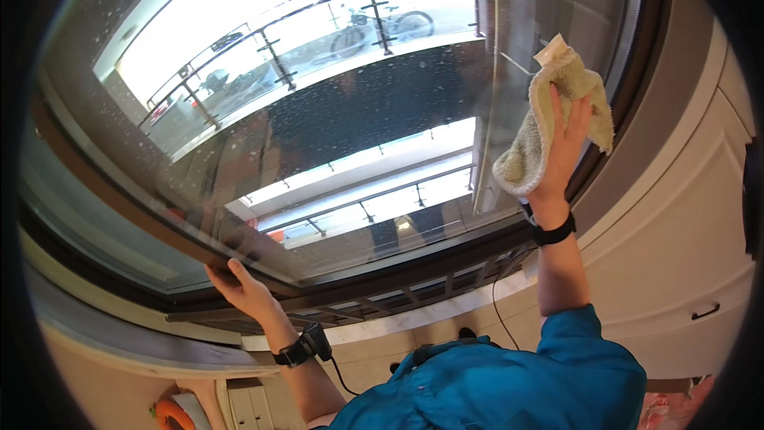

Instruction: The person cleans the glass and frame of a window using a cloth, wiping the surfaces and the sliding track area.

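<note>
A speckled glass window pane (406, 83) in a dark frame stands before me. At its right side, my right hand (564, 149) presses a pale green terry cloth (522, 152) flat against the glass, with fingers spread over it. One corner of the cloth sticks up above my fingertips, and another hangs toward the frame. Lower left, my left hand (248, 292) grips the brown edge of the window sash (197, 245), thumb on the near side; its other fingers are partly hidden behind the edge. Each wrist wears a black strap.
Beyond the glass are a railing (274, 60) and a bicycle (382, 30). Dark slats (382, 304) run under the window above a pale sill. A white panelled cabinet (662, 251) with a dark handle stands at right. A cable (498, 310) hangs near my right arm.
</note>
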Action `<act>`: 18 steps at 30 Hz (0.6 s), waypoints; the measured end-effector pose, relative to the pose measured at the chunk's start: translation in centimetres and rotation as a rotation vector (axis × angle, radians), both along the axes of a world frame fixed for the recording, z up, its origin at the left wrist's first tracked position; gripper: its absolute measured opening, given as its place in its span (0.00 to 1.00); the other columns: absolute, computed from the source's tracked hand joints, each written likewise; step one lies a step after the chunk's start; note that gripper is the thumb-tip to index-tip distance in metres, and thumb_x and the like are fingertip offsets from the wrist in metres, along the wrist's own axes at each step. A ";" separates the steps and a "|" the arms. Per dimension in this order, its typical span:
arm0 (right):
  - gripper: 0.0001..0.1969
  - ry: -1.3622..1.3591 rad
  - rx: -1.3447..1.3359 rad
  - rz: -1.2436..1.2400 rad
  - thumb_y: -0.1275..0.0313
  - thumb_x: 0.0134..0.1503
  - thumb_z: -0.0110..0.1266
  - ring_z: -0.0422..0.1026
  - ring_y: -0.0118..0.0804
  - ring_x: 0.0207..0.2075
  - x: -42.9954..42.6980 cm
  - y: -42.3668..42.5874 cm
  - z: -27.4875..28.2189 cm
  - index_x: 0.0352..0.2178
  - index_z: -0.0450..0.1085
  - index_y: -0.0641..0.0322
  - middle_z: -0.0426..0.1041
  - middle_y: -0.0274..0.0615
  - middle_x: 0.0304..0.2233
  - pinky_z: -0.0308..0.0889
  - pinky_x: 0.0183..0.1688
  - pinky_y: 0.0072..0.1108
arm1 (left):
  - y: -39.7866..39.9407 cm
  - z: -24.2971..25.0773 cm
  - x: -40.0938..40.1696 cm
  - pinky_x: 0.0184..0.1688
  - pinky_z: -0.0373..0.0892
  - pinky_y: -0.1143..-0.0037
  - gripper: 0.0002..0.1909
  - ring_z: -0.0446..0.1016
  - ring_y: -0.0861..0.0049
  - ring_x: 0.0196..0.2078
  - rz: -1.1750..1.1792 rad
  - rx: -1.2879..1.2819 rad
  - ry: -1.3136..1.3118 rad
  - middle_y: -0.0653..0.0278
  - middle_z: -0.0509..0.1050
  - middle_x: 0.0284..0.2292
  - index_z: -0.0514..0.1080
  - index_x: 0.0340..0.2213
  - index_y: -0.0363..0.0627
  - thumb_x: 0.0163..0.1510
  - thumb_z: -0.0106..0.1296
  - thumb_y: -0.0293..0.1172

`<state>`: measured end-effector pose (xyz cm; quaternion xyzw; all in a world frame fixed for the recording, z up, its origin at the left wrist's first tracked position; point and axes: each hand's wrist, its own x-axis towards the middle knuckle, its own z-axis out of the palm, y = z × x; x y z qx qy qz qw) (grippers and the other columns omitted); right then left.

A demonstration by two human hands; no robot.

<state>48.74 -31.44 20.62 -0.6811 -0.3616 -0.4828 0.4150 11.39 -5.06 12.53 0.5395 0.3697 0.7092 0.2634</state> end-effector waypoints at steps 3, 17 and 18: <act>0.28 0.116 0.131 0.037 0.65 0.57 0.52 0.45 0.63 0.66 0.0 0.6 -2.7 0.60 0.61 0.55 0.53 0.57 0.62 0.36 0.65 0.53 | 0.3 -0.4 0.1 0.62 0.55 0.73 0.31 0.60 0.69 0.60 -0.020 -0.016 0.001 0.52 0.59 0.61 0.52 0.62 0.33 0.64 0.48 0.37; 0.29 0.162 -0.059 0.112 0.74 0.53 0.46 0.44 0.72 0.64 -3.1 0.1 -7.1 0.59 0.62 0.61 0.53 0.63 0.60 0.34 0.64 0.58 | 0.1 0.3 0.3 0.63 0.56 0.70 0.33 0.61 0.64 0.61 0.027 -0.034 0.040 0.46 0.58 0.61 0.50 0.62 0.29 0.64 0.47 0.38; 0.28 0.082 -0.073 0.092 0.73 0.54 0.46 0.45 0.71 0.64 -2.6 0.2 -5.2 0.59 0.62 0.59 0.53 0.62 0.60 0.34 0.64 0.58 | 0.2 0.2 0.0 0.63 0.57 0.70 0.34 0.60 0.64 0.62 0.023 -0.026 0.030 0.46 0.58 0.61 0.49 0.62 0.29 0.64 0.47 0.38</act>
